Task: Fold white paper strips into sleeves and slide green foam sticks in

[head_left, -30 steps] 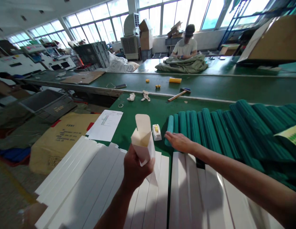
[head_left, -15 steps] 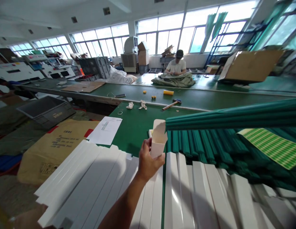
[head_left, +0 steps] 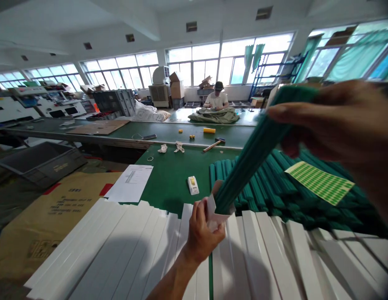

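Dark-green, ribbed, rod-shaped bundle (head_left: 248, 164) is tilted, its lower end inside the mouth of an open white cardboard box (head_left: 216, 220). Right hand (head_left: 337, 121) grips the bundle's upper end; left hand (head_left: 204, 235) is clamped around the box.

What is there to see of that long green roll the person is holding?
The green roll is long and slim, dark green, with ridges or folds running lengthwise; it might be fabric or plastic. It slants, its upper end gripped by the right hand and its lower end in the open mouth of a white box, which the left hand holds.
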Demonstrator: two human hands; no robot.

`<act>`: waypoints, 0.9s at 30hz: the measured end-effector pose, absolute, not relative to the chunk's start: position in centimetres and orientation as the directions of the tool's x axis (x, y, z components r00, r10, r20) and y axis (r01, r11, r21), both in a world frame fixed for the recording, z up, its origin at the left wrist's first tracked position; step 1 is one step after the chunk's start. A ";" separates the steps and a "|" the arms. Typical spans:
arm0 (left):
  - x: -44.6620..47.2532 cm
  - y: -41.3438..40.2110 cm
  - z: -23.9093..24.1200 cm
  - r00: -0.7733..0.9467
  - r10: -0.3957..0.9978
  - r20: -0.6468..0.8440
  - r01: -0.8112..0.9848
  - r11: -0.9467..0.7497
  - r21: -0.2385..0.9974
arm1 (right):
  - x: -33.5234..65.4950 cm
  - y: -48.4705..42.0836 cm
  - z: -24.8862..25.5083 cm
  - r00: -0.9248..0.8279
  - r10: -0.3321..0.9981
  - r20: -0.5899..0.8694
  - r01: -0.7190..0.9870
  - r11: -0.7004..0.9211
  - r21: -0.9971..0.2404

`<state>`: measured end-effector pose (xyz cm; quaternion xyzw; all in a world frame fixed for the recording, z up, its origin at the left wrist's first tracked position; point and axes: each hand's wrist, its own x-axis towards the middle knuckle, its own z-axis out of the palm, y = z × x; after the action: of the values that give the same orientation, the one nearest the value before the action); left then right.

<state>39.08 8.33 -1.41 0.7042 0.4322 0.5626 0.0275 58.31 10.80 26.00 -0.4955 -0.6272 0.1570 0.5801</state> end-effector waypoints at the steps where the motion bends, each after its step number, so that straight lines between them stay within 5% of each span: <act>1: 39.1 8.3 -1.6 -0.009 0.624 0.781 0.593 -0.626 0.507 | 57.3 11.0 26.4 0.107 0.842 0.529 0.481 0.422 -0.769; 8: 37.9 8.6 -3.4 0.013 0.568 0.823 0.681 -0.607 0.409 | 54.0 11.2 25.2 -0.196 0.882 0.429 0.498 0.466 -0.731; 14: 37.7 9.0 -3.2 0.042 0.539 0.841 0.692 -0.623 0.365 | 51.9 11.1 20.9 -0.351 0.779 0.520 0.673 0.596 -0.438; 18: 37.1 9.6 -2.7 0.028 0.523 0.852 0.698 -0.620 0.357 | 51.1 10.8 14.8 -0.346 0.838 0.422 0.790 0.503 -0.350; 22: 36.4 9.7 -2.5 0.025 0.542 0.840 0.700 -0.610 0.372 | 51.4 10.2 9.4 -0.199 0.922 0.333 0.709 0.370 -0.600; 25: 36.0 9.5 -2.0 0.046 0.574 0.818 0.670 -0.625 0.401 | 50.8 10.0 6.6 -0.170 0.960 0.222 0.285 0.263 -0.922; 27: 35.9 9.3 -1.4 0.085 0.589 0.804 0.621 -0.662 0.420 | 49.8 9.9 5.1 -0.151 0.968 0.203 0.000 0.205 -0.979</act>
<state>35.91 9.30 -1.45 0.7364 0.4109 0.5373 -0.0149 49.78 9.90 5.07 -0.4106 -0.5888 0.4784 0.5059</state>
